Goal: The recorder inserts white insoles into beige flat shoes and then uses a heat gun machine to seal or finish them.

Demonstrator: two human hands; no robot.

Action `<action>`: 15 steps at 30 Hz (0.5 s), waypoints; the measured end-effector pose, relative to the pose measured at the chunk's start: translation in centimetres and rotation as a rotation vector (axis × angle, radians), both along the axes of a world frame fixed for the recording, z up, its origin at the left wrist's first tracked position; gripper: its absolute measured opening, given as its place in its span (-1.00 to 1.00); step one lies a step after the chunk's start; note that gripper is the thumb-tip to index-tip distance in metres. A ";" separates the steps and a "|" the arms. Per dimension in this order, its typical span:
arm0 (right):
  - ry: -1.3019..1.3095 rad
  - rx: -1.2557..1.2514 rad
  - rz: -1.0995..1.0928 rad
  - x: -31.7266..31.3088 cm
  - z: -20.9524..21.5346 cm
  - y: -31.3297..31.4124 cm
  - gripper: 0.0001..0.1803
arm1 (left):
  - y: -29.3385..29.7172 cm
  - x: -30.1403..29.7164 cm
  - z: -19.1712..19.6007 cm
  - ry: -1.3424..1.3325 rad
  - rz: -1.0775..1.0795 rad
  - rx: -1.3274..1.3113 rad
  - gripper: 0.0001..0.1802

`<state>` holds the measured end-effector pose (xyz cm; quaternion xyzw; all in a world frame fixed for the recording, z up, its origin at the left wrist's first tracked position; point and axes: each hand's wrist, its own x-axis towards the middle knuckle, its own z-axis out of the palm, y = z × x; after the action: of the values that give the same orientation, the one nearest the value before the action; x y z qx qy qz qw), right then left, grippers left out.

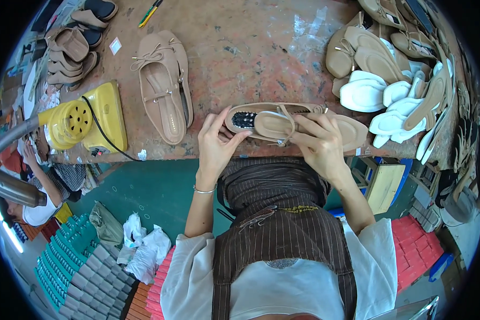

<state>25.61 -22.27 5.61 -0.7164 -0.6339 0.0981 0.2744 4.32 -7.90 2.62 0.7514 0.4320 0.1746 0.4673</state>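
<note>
A beige strapped flat shoe (269,106) lies sideways at the table's front edge between my hands. My left hand (217,140) pinches its heel end, thumb on the near rim and fingers on the far side. Inside the heel, a black patch with pale spots (244,119) shows. A beige insole (272,126) lies partly in the shoe, under the strap. My right hand (317,140) closes on the shoe near the strap, fingers reaching into the opening and hiding the insole's front. Beyond it a rounded beige piece (353,133) sticks out; whether toe or another insole, I cannot tell.
Left of my hands stands a pair of beige shoes with bows (165,85). A yellow blower-like machine (104,117) with a black cord is farther left. Shoes (72,48) and a cutter knife (150,14) lie at the back. White and beige insoles (362,90) pile up right.
</note>
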 end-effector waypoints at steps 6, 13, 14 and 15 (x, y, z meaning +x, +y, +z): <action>0.182 0.056 0.062 -1.9 -2.4 3.9 -0.97 | 0.4 -0.1 -0.7 -0.072 0.019 -0.044 -0.33; 0.256 -0.020 0.049 -3.0 -3.2 4.3 -0.96 | 0.3 0.4 -1.9 -0.137 0.144 -0.073 -0.45; 0.259 -0.027 0.045 -3.1 -3.2 4.2 -0.95 | 0.2 0.5 -1.8 -0.132 0.150 -0.066 -0.48; 0.262 -0.034 0.042 -3.2 -3.2 4.2 -0.94 | 0.2 0.6 -1.7 -0.133 0.153 -0.073 -0.48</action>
<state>22.39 -18.06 2.45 -0.6887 -0.6057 0.2073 0.3404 4.97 -7.68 0.97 0.6854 0.4620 0.2433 0.5075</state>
